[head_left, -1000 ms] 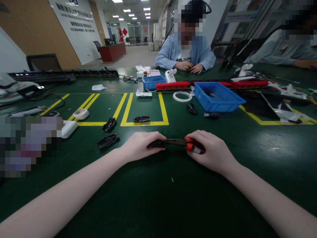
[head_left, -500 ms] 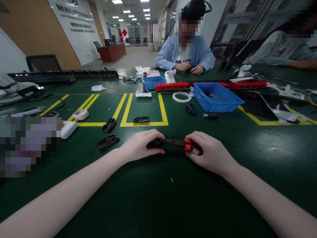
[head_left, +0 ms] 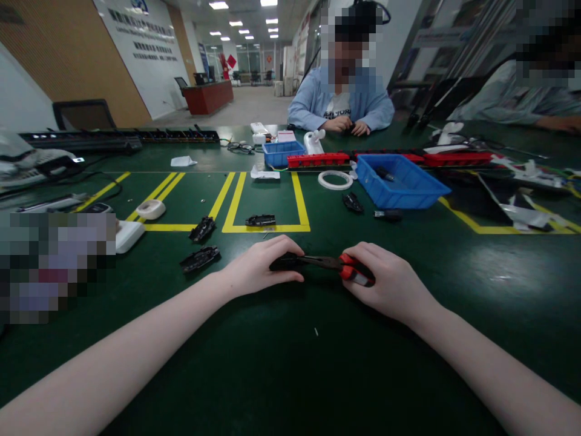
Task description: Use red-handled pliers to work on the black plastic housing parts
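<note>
Two hands work a small black part with pliers on the green table [head_left: 290, 363].
The left hand [head_left: 258, 269] has its fingers curled over the black part [head_left: 285, 263], pinning it to the table; the right hand [head_left: 390, 281] closes its fingers round the red-handled pliers [head_left: 338, 264], whose nose meets the part.

Dim ceiling-lit hall, table [head_left: 499, 278] sheen, wide-angle bending at edges.

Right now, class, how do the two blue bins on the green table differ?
The near blue bin is larger and sits right of the yellow-taped box; the far blue bin is smaller and sits beyond that box. The near blue bin shows a dark part inside; the far blue bin's contents cannot be seen. Both are open-topped, blue and rectangular.
</note>
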`<state>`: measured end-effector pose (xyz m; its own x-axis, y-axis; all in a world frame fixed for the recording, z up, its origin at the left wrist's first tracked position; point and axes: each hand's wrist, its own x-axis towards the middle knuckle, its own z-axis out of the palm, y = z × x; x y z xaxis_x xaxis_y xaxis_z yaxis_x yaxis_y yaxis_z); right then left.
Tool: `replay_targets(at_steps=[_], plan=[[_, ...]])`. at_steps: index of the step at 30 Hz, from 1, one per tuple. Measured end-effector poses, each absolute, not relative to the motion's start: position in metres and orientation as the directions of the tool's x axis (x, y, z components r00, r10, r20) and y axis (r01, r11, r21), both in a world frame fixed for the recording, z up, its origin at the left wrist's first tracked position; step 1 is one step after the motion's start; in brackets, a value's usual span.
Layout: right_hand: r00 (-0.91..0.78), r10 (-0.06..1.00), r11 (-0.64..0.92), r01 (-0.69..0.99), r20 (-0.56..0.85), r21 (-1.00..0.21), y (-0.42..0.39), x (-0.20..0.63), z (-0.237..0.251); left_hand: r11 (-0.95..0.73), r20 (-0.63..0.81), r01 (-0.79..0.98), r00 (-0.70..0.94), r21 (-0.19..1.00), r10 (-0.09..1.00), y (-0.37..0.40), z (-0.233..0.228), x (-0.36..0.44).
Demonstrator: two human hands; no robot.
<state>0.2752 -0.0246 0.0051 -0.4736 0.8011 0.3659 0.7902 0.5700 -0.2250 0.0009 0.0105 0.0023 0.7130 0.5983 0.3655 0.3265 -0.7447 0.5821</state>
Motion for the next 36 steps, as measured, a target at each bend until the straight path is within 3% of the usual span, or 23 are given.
replay_targets(at_steps=[15, 24, 36], plan=[[-0.49, 0.753, 0.593, 0.795, 0.438, -0.131, -0.0233, 0.2784, 0.0039, -0.749, 0.392, 0.298, 0.705, 0.592, 0.591, 0.0147, 0.0, 0.0021], [-0.484, 0.775, 0.587, 0.79, 0.406, -0.179, -0.0252, 0.276, 0.0082, -0.717, 0.387, 0.273, 0.692, 0.641, 0.61, 0.0155, 0.0005, 0.0011], [-0.486, 0.768, 0.588, 0.793, 0.416, -0.158, -0.0247, 0.2751, 0.0075, -0.574, 0.302, 0.197, 0.692, 0.795, 0.656, 0.0185, 0.0058, -0.0012]])
